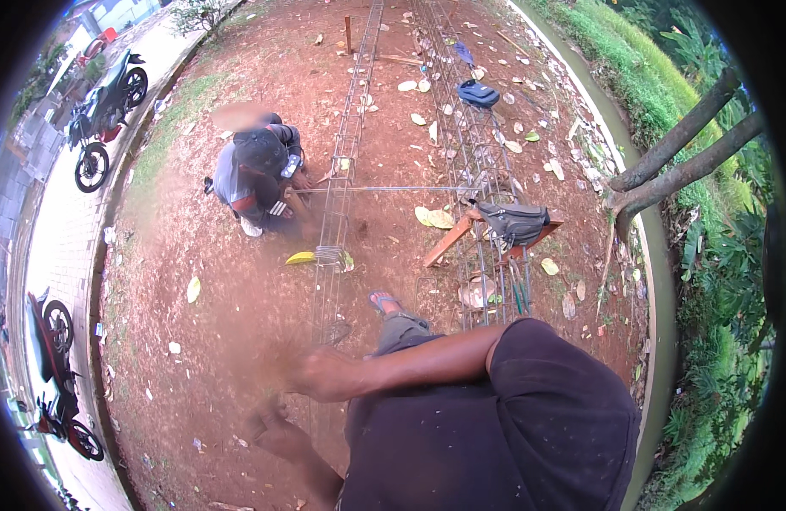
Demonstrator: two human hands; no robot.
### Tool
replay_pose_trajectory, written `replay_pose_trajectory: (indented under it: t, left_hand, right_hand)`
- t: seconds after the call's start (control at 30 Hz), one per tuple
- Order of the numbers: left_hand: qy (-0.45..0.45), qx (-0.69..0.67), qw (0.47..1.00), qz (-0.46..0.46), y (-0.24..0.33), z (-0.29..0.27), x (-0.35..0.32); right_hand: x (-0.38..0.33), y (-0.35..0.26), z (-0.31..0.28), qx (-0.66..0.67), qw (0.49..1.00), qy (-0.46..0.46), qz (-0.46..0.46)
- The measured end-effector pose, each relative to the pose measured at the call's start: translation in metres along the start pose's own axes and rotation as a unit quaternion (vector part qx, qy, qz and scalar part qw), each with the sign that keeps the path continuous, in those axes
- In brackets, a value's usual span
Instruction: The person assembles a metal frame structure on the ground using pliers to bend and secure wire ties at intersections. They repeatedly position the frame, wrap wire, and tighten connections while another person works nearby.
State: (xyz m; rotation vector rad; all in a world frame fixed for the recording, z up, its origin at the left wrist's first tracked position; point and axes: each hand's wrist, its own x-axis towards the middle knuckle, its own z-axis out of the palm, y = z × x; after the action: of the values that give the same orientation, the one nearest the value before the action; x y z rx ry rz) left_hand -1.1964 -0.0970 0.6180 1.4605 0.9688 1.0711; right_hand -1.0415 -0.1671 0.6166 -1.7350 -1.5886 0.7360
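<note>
Over the near end of a long rebar cage (329, 230), my right hand (327, 376) reaches across with its fingers curled closed. Just below it is my left hand (278, 433), its fingers bent inward. A brown blur covers the fingertips of both hands, so whatever they hold does not show. Stacked stirrups (328, 255) of thin steel sit on the cage a little beyond my hands. A yellow leaf (300, 258) lies beside them.
A person in a cap (261, 152) crouches left of the cage. On the right, a second rebar cage (487, 294) rests by an orange wooden support (448, 242), with a grey bag (514, 223) on top. Motorcycles (103, 115) stand at far left; a tree trunk (665, 183) leans at right.
</note>
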Motion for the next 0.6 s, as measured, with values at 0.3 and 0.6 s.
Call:
replay_pose_trajectory:
  t: [0.3,0.6]
  left_hand:
    - [-0.205,0.037,0.957,0.204,0.021,-0.025,0.007]
    - [-0.148,0.189,0.971,-0.002,-0.007,-0.001,0.018]
  right_hand:
    - [0.012,0.036,0.002,0.472,0.840,-0.266,0.016]
    - [0.010,0.072,0.056,0.143,0.968,0.181,-0.095]
